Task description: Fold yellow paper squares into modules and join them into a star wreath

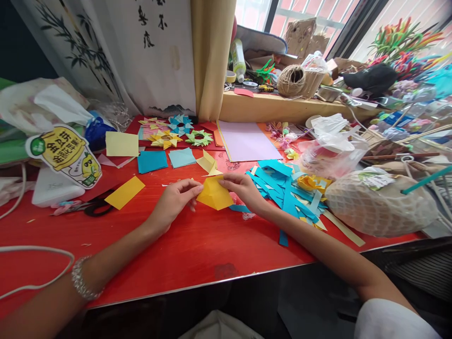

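Note:
A partly folded piece of yellow paper (pixel 215 194) is held above the red table between my two hands. My left hand (pixel 178 202) pinches its left corner between thumb and fingers. The upper right edge is gripped by my right hand (pixel 243 190). Just behind it lies a folded cream-yellow paper piece (pixel 208 163). Left of my hands rests a flat yellow paper sheet (pixel 125 192), next to black-handled scissors (pixel 97 206). Small stacks of blue paper (pixel 152 161), light blue paper (pixel 181 157) and pale yellow paper (pixel 122 144) sit farther back.
Blue paper strips (pixel 282 188) are heaped right of my hands, beside a netted round object (pixel 381 202). Folded paper stars (pixel 180 125) and lilac sheets (pixel 249 141) lie at the back. A white cable (pixel 38 249) crosses the left side. The table's front edge (pixel 197 286) is near me.

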Demonstrator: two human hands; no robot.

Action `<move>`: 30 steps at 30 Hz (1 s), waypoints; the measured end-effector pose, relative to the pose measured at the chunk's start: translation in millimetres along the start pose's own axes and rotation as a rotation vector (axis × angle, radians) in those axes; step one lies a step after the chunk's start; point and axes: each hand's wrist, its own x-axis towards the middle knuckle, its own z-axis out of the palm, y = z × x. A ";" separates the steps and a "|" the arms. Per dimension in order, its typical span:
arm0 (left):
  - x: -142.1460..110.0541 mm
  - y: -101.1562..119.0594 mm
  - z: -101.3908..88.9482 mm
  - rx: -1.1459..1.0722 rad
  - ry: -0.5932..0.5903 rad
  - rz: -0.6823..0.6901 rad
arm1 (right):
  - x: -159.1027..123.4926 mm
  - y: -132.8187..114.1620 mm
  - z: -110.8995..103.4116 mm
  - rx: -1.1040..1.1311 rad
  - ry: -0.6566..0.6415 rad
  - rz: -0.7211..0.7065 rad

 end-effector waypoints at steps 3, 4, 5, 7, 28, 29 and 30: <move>-1.0 0.8 0.4 0.008 -0.028 -0.008 | -3.6 -2.3 2.1 -0.030 0.039 -0.015; -1.5 1.0 0.8 0.009 -0.031 -0.011 | -5.4 -3.7 3.4 -0.039 0.067 -0.027; -2.2 1.2 1.2 0.009 -0.032 -0.015 | -7.4 -5.2 4.7 -0.059 0.096 -0.046; -3.3 1.8 2.0 0.005 -0.029 -0.019 | -11.4 -8.3 7.0 -0.169 0.146 -0.121; 1.9 -1.7 -7.0 0.156 -0.052 0.108 | -8.7 -13.6 10.3 0.163 -0.148 0.239; 2.4 -2.4 -7.1 0.151 -0.047 0.107 | -8.7 -14.0 10.3 0.174 -0.183 0.282; 2.9 -3.1 -7.2 0.153 -0.046 0.101 | -8.7 -14.2 10.3 0.181 -0.213 0.307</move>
